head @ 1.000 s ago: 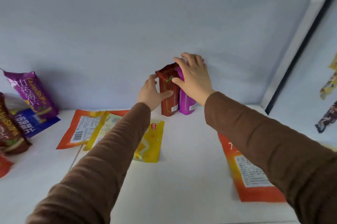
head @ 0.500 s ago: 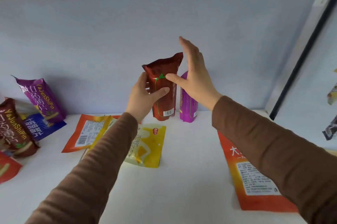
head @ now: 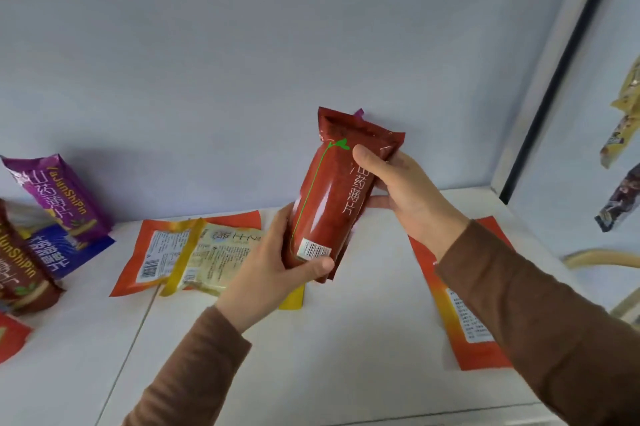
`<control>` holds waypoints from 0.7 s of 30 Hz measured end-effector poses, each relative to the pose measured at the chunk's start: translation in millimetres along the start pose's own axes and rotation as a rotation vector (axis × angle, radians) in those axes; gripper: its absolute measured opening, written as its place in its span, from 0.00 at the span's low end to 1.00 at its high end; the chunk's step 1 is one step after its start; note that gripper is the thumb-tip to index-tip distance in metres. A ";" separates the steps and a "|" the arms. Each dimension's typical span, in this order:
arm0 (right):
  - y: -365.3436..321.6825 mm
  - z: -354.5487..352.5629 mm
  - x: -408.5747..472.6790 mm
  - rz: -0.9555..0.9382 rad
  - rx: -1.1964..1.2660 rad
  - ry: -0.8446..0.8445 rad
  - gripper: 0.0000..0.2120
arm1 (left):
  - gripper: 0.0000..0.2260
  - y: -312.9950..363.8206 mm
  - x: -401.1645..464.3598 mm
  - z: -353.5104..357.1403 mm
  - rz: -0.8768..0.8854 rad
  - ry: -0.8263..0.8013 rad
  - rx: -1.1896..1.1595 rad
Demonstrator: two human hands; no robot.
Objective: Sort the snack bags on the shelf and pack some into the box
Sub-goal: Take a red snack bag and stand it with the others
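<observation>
A dark red snack bag (head: pixel 329 197) with white characters and a green line is held tilted above the white shelf (head: pixel 311 356). My left hand (head: pixel 273 269) grips its lower end by the barcode. My right hand (head: pixel 401 193) grips its upper part, thumb across the front. A magenta bag's tip (head: pixel 359 112) peeks out behind the red bag's top; the rest of it is hidden.
A yellow bag (head: pixel 214 252) lies on an orange bag (head: pixel 152 252) at centre left. Another orange bag (head: pixel 464 314) lies under my right forearm. Purple (head: pixel 59 197), blue (head: pixel 55 252) and dark red (head: pixel 20 273) bags stand at the far left. No box is in view.
The red bag has come away from the back wall and off the shelf, toward me. My right hand, open beside it before, now grips its upper part. The left hand has slid to its bottom.
</observation>
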State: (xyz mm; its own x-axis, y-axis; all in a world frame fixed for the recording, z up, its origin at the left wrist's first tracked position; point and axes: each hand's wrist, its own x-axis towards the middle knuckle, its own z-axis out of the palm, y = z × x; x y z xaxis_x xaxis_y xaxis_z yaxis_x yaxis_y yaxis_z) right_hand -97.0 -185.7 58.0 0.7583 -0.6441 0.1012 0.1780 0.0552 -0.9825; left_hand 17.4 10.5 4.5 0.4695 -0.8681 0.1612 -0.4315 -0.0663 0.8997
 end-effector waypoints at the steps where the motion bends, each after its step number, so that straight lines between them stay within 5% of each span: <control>1: 4.2 -2.5 -0.9 0.017 0.013 0.028 0.15 | 0.36 -5.4 -4.8 4.2 0.006 0.014 0.021; 5: 14.6 -10.8 -6.1 0.089 0.031 -0.013 0.26 | 0.32 -16.3 -12.9 4.9 0.000 0.016 -0.063; 8: 19.1 -18.3 -7.4 0.175 0.109 -0.079 0.23 | 0.37 -21.4 -13.0 -2.8 -0.018 -0.019 -0.017; 13: 38.6 -14.3 -9.7 0.266 0.315 0.093 0.10 | 0.29 -17.3 -8.1 -3.7 0.217 0.315 0.576; 16: 48.0 -9.4 -15.4 0.326 0.456 0.185 0.12 | 0.31 -18.6 -4.0 2.5 0.380 0.323 0.900; 21: 56.2 -9.3 -20.7 0.439 0.420 0.171 0.21 | 0.30 -21.4 3.0 3.7 0.446 0.336 0.984</control>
State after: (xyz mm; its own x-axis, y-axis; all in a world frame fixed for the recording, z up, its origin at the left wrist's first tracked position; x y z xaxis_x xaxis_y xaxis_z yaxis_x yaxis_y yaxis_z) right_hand -108.5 -176.3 -0.8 0.7118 -0.6040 -0.3584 0.1299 0.6148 -0.7779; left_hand 25.2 7.5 -15.8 0.2413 -0.7450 0.6220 -0.9614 -0.2711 0.0483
